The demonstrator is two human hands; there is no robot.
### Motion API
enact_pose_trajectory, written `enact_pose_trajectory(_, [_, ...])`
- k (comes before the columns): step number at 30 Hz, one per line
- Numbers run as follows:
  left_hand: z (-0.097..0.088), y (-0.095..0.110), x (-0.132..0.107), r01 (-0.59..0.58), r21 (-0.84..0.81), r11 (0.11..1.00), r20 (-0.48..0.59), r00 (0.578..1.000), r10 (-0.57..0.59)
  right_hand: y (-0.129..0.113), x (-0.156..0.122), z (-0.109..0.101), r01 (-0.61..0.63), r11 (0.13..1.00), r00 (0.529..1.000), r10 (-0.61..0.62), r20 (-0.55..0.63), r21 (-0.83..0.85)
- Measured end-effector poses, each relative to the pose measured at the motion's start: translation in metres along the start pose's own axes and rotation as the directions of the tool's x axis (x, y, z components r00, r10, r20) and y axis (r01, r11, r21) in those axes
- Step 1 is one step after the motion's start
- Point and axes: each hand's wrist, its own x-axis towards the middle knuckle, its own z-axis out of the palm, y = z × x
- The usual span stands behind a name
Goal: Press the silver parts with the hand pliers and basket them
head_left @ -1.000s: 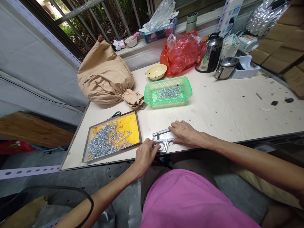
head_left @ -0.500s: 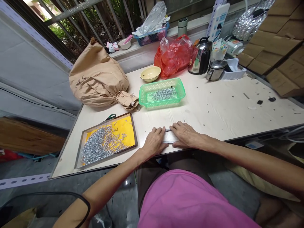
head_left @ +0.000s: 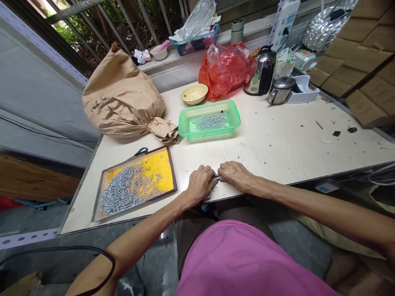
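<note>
At the table's front edge, my left hand point(head_left: 200, 181) and my right hand point(head_left: 234, 174) are closed on the two ends of a flat grey metallic piece point(head_left: 217, 177). Only a narrow strip of it shows between my fingers, so its exact kind cannot be made out. To the left of my hands lies a shallow tray point(head_left: 175, 172) with a yellow bottom, heaped with many small silvery metal pins point(head_left: 126, 191). Beyond my hands stands a green plastic basket point(head_left: 185, 133) with more such pins in it.
Green-handled scissors point(head_left: 142, 151) lie behind the tray. Farther back are a brown paper sack point(head_left: 123, 98), a cream bowl point(head_left: 194, 94), a red plastic bag point(head_left: 224, 78), an electric kettle point(head_left: 261, 72) and a metal pot point(head_left: 280, 91). Cardboard point(head_left: 348, 61) stands at the right.
The flat piece showed its broad light face between my hands; now only a narrow strip shows, so it has been tipped. My hands have closed more around it and drawn slightly nearer each other.
</note>
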Motion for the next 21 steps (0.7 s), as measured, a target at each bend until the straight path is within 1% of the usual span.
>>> enact_pose_trajectory(2, [0.000,0.001,-0.001,0.013,0.007,1.000,0.005,1.000,-0.013,-0.002,0.000,-0.003,-0.007,1.000,1.000,0.007,0.008,-0.019])
enact_pose_trajectory(4, [0.002,0.002,-0.004,0.036,0.009,0.999,-0.024,0.999,-0.035,-0.002,0.000,-0.008,-0.022,0.999,1.000,0.021,-0.009,-0.039])
enact_pose_trajectory(6, [0.008,0.004,-0.011,0.065,-0.007,0.998,-0.098,0.993,-0.066,0.002,0.000,-0.013,-0.025,0.999,0.999,0.024,-0.035,-0.036])
enact_pose_trajectory(8, [0.017,0.008,-0.020,0.077,-0.046,0.996,-0.190,0.978,-0.084,0.009,0.000,-0.017,0.001,1.000,0.999,-0.002,-0.034,-0.014])
enact_pose_trajectory(11, [0.033,0.019,-0.035,0.008,-0.123,0.992,-0.288,0.957,-0.044,0.018,0.003,-0.017,0.081,0.996,0.997,-0.081,-0.012,0.032])
enact_pose_trajectory(13, [0.042,0.028,-0.043,-0.064,-0.177,0.982,-0.322,0.947,0.004,0.023,0.008,-0.014,0.092,0.995,0.996,-0.092,-0.018,0.045])
enact_pose_trajectory(15, [0.048,0.036,-0.048,-0.113,-0.225,0.968,-0.337,0.941,0.031,0.026,0.015,-0.008,0.043,0.999,0.998,-0.042,-0.039,0.012])
enact_pose_trajectory(18, [0.052,0.043,-0.051,-0.136,-0.284,0.949,-0.337,0.941,0.034,0.031,0.028,-0.002,-0.038,0.998,0.993,0.031,-0.115,-0.053])
enact_pose_trajectory(20, [0.053,0.044,-0.052,-0.143,-0.310,0.940,-0.337,0.941,0.032,0.034,0.037,-0.004,-0.050,0.997,0.988,0.040,-0.148,-0.064])
enact_pose_trajectory(21, [0.054,0.044,-0.053,-0.147,-0.317,0.937,-0.341,0.939,0.032,0.034,0.042,-0.007,-0.058,0.996,0.989,0.048,-0.139,-0.071])
